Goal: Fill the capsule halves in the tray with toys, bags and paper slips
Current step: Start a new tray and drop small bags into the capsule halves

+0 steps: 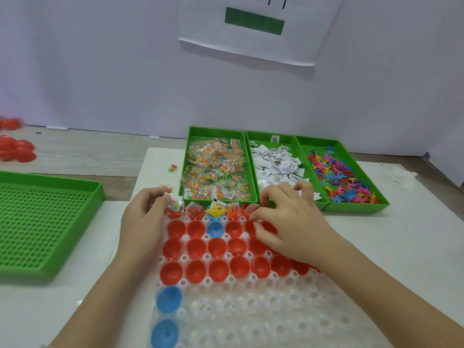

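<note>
Blue capsule halves sit nearest in the white tray, rows of red halves beyond them. At the far row the left hand pinches a bead bag over a half; the right hand curls its fingers there, their hold unclear. Farther back lie bags, paper slips and toys.

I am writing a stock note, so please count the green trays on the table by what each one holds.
Tray of bead bags: 1
Tray of paper slips: 1
Tray of toys: 1
Perforated tray at the left, nothing seen in its visible part: 1
Total: 4 green trays
</note>
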